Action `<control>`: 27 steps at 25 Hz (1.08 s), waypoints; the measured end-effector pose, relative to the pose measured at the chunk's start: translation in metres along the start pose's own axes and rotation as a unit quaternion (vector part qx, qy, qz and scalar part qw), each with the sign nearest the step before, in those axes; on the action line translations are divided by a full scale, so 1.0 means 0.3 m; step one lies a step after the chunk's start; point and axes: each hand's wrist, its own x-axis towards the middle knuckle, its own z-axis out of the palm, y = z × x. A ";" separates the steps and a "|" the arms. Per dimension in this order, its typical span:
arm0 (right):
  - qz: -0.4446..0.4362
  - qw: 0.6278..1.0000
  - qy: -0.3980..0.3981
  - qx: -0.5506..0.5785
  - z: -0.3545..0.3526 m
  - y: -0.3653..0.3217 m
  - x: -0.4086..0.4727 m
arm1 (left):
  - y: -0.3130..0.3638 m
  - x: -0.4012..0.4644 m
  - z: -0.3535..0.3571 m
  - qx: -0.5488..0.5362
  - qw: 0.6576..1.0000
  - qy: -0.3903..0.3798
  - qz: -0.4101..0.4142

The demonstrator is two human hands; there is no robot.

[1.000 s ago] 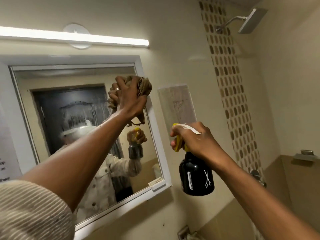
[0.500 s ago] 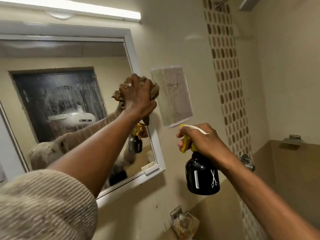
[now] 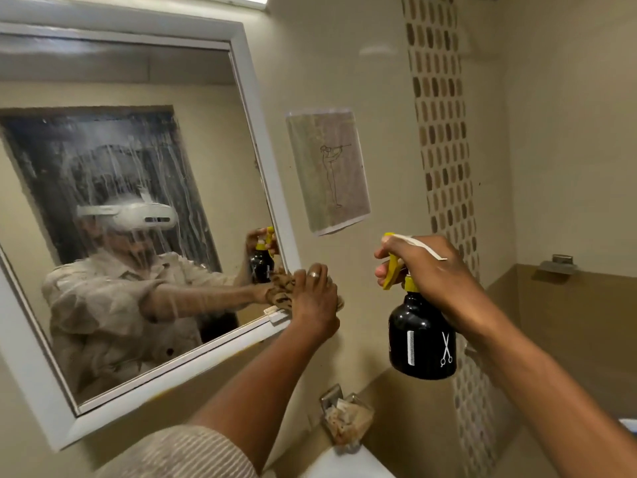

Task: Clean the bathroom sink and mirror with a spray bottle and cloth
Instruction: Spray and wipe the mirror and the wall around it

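A white-framed mirror (image 3: 265, 157) hangs on the beige wall, its glass streaked with running spray. My left hand (image 3: 315, 298) presses a brown cloth (image 3: 281, 288) against the mirror's lower right corner, fingers curled round the cloth. To the right, in the air, my right hand (image 3: 427, 270) grips a black spray bottle (image 3: 422, 339) with a yellow trigger, held upright. A white sink edge (image 3: 348, 465) shows at the bottom; the rest of the sink is out of view.
A paper drawing (image 3: 329, 170) is stuck to the wall beside the mirror. A wall-mounted soap holder (image 3: 346, 419) sits below it, just above the sink. A strip of spotted tiles (image 3: 441, 132) runs down the wall, and a metal fitting (image 3: 558, 265) sits at the far right.
My left hand has wiped the cloth down the mirror's right side from the upper part to the lower right corner. The right hand keeps the bottle in about the same place.
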 end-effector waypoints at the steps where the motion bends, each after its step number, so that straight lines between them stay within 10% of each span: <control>1: 0.001 1.000 0.000 -0.002 -0.019 0.001 -0.006 | 0.034 -0.014 0.028 0.015 0.999 -0.036 0.010; 6: -0.017 1.000 -0.007 -0.011 -0.098 -0.009 -0.031 | 0.080 -0.207 0.168 0.040 0.985 -0.154 0.059; 10: -0.036 0.999 -0.026 0.029 -0.052 -0.020 -0.043 | -0.012 -0.549 0.223 -0.191 0.979 0.037 -0.059; 12: -0.032 0.997 -0.057 0.048 0.027 -0.019 -0.060 | -0.023 -0.712 0.209 -0.341 0.897 0.119 -0.255; 15: -0.051 0.986 -0.154 0.029 0.189 0.003 -0.137 | -0.051 -0.842 0.181 -0.498 0.661 0.215 -0.518; 18: -0.064 0.966 -0.251 0.016 0.376 0.032 -0.269 | -0.172 -0.894 0.198 -0.525 0.500 0.314 -0.613; 27: -0.024 0.961 -0.274 -0.008 0.625 0.126 -0.492 | -0.278 -0.819 0.166 -0.518 0.512 0.342 -0.593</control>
